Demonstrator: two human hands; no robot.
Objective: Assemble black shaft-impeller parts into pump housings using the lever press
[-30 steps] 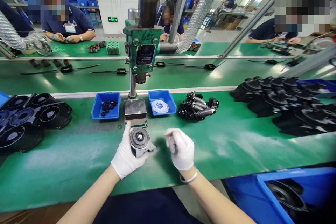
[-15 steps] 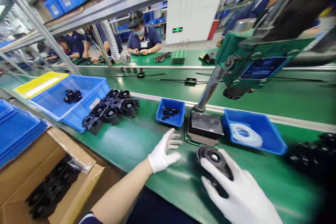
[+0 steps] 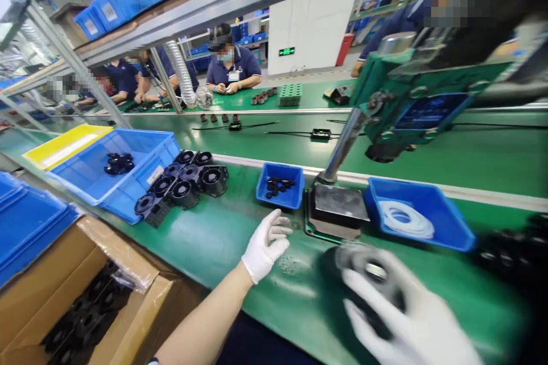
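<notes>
White gloves cover both hands. My right hand (image 3: 398,302) grips a round black plastic housing (image 3: 363,291) with a ring-shaped top and a pale centre; motion blurs both. It is held above the green bench (image 3: 295,296), in front of the press base. My left hand (image 3: 266,246) hovers over the bench with fingers loosely apart and nothing in it. Beyond its fingertips stands a small blue bin (image 3: 280,198) of small black parts (image 3: 278,185). The bench press (image 3: 428,100) has a dark metal block (image 3: 338,205) at its foot.
Several black round housings (image 3: 184,191) stand at left beside a blue crate (image 3: 96,174). A blue bin (image 3: 454,225) holds coiled white tubing (image 3: 406,219). Dark parts (image 3: 509,251) lie far right. An open cardboard box (image 3: 158,302) sits at lower left. A co-worker (image 3: 233,65) sits across the conveyor (image 3: 265,145).
My right hand has moved right and slightly down with the black housing. My left hand has shifted slightly left, its fingers a little more curled. Parts on the conveyor have moved right.
</notes>
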